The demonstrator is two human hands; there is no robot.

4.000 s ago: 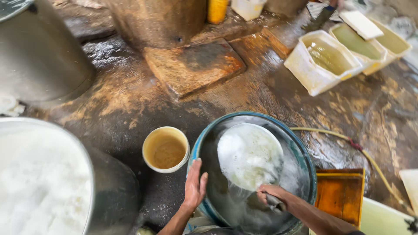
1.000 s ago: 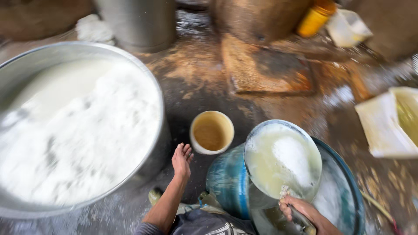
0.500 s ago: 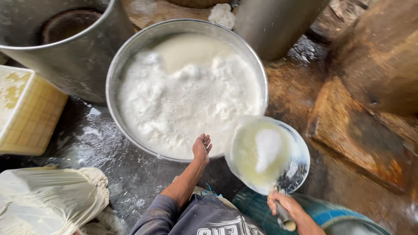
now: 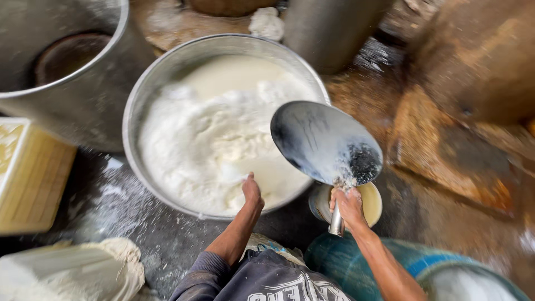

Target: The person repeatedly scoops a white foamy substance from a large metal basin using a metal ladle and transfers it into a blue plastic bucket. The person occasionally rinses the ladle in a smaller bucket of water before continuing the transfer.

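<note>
figure: the right hand (image 4: 349, 205) is closed round the metal handle of a wide, shallow steel scoop (image 4: 326, 142), tipped over the near right rim of a large steel basin (image 4: 134, 106) full of white curd (image 4: 217, 139) and milky liquid. the scoop face looks nearly bare, a little white residue clinging by the handle. the left hand (image 4: 252, 192) rests on the basin's near rim, fingers together, holding nothing, though blur hides whether it presses. a good pour calls for keeping the scoop's lip inside the rim and the left hand steadying the basin. beneath the scoop sits a small cup of yellowish liquid (image 4: 370, 203), just beside the basin. a second steel vessel (image 4: 67, 100) crowds the left side, a yellow crate (image 4: 30, 178) stands nearby, and a blue tub (image 4: 362, 262) lies by the right forearm; open wet floor (image 4: 440, 206) lies to the right.
</note>
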